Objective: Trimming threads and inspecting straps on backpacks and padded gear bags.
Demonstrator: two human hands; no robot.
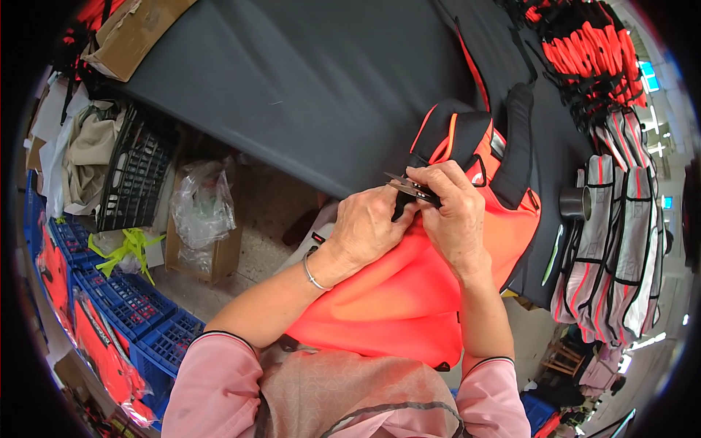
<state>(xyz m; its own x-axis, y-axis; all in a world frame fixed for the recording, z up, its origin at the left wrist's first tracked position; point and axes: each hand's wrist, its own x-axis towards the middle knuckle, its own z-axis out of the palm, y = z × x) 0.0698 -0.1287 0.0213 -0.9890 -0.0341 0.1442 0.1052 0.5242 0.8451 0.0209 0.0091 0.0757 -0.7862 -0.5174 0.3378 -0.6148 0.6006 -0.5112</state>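
A bright coral-orange backpack (394, 292) with black trim and padded black straps lies across my lap and the table's edge. Against its upper part my right hand (458, 219) is closed round a small pair of thread snips (412, 190), whose dark blades point left over my left fingers. Close beside it, my left hand (367, 228) pinches black trim on the bag, just under the blades; exactly what lies between its fingertips is hidden. One black shoulder strap (520, 139) stretches up onto the table to the right of my hands.
Black cloth covers the table (292, 80). A metal cup (575, 204) and a green-and-white slim tool (553, 255) sit at its right, beside stacked grey panels (631, 226) and red pieces (595, 58). Leftward are a black crate (135, 171), a cardboard box (193, 252) with plastic bags, and blue crates (120, 296).
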